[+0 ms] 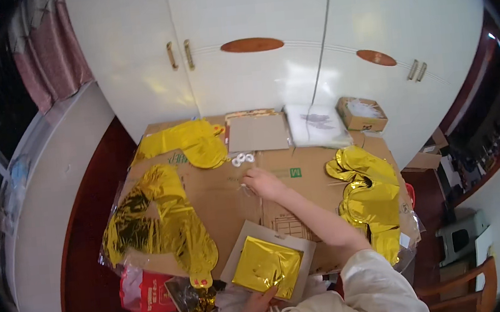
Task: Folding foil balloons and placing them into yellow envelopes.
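Head view: the flat folded packet of shiny gold foil (266, 262) lies on the square sheet of grey cardboard (275, 233), close to the person's body. I take this grey sheet as landmark. The L hand (259, 302) is at its near side & grasps the near edge of the packet; how the fingers are placed underneath, I can't tell. The R hand (263, 183) is beyond the sheet, well apart from it, w/ fingers bent & tips close together. Something thin and clear shows near these tips, but I can't tell for sure if it is pinched.

Farther beyond the sheet, past the R hand, is a cluster of small white rings (242, 159). To the L of the sheet lies a big limp gold foil shape (189, 234); to the R, a bunch of curved gold foil pieces (375, 198).

Handling: the packet is prob. very light, soft & slippery, so its layers may slide. The foil prob. creases easily & could tear from a nail. Better to hold it flat at the edge, thumb on top, fingers under the cardboard, b/c this looks stiffer.
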{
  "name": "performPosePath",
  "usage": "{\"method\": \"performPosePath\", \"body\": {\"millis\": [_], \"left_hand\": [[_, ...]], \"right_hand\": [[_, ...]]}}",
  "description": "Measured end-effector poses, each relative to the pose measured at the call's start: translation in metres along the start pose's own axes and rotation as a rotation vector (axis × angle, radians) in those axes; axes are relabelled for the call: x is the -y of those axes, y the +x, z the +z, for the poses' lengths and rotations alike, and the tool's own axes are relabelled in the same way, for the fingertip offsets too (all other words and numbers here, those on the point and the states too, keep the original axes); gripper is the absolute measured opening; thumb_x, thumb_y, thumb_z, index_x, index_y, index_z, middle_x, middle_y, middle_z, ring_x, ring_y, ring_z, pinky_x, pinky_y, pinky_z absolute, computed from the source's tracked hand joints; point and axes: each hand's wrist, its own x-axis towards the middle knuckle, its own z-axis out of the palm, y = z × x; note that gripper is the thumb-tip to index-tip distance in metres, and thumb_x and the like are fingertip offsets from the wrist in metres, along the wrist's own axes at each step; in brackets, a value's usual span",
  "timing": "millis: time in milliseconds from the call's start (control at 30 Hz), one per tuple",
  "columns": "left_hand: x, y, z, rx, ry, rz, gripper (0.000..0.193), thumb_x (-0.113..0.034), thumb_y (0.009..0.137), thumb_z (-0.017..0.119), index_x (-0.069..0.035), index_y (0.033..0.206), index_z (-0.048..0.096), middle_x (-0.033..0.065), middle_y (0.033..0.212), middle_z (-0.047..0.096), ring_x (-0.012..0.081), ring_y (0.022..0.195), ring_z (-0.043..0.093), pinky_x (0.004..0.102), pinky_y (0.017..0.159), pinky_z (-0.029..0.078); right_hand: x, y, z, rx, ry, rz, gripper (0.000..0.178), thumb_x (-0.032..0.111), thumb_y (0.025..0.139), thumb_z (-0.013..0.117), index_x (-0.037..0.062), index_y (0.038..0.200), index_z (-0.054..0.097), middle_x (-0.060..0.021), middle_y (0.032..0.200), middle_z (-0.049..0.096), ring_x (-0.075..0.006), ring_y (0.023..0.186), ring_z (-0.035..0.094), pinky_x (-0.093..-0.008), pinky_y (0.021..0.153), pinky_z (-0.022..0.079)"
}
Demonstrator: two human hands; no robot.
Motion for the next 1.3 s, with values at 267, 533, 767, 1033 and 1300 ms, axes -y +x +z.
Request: {"method": "performPosePath", "body": {"millis": [267,533,767,1033,1300], "left_hand": [[-0.006,0.016,-0.025,-0.253,0.414,-0.12,0.039,-0.025,0.098,0.063,-0.003,0.129,0.056,0.0075,0.11,0.068,0.0172,0.088,0.064,0.0342,0.077,0.054],[0.0,0.023,-0.056,-0.147,0.282,0.146,0.036,-0.025,0.099,0.061,-0.001,0.126,0.058,0.0068,0.116,0.066,0.0173,0.094,0.063,0.0322,0.083,0.05],[-0.016,0.014,-0.036,-0.038,-0.078,0.21,0.03,-0.017,0.098,0.058,-0.004,0.125,0.056,0.009,0.114,0.065,0.019,0.092,0.064,0.0344,0.08,0.053],[-0.033,-0.022,-0.043,-0.201,-0.362,0.389,0.025,-0.011,0.099,0.055,-0.005,0.123,0.055,0.0083,0.113,0.064,0.0243,0.095,0.067,0.0423,0.077,0.058],[-0.022,-0.023,-0.051,-0.196,-0.322,0.44,0.025,-0.013,0.099,0.055,-0.006,0.123,0.055,0.0078,0.112,0.065,0.0227,0.094,0.068,0.0408,0.076,0.06]], "right_hand": [[-0.02,0.043,0.008,-0.127,-0.102,-0.104,0.027,0.023,0.079,0.065,0.0068,0.1,0.067,-0.0146,0.105,0.064,-0.033,0.104,0.061,-0.0476,0.088,0.049],[-0.149,-0.035,-0.116,0.229,-0.568,0.615,0.056,0.033,0.079,0.068,0.0071,0.127,0.055,-0.02,0.127,0.059,-0.0366,0.118,0.056,-0.046,0.095,0.049],[-0.142,-0.057,-0.156,0.297,-0.657,0.59,0.023,0.017,0.087,0.058,0.0107,0.108,0.065,-0.0122,0.09,0.07,-0.0293,0.092,0.069,-0.0444,0.072,0.054],[0.07,-0.092,-0.087,0.38,-0.454,0.384,0.029,0.033,0.085,0.063,0.0047,0.089,0.07,-0.0114,0.097,0.068,-0.0269,0.093,0.068,-0.041,0.07,0.057],[0.073,-0.132,-0.062,0.118,-0.392,0.228,0.041,0.032,0.082,0.067,-0.0008,0.106,0.066,-0.0141,0.12,0.064,-0.0285,0.105,0.063,-0.0352,0.082,0.056]]}}
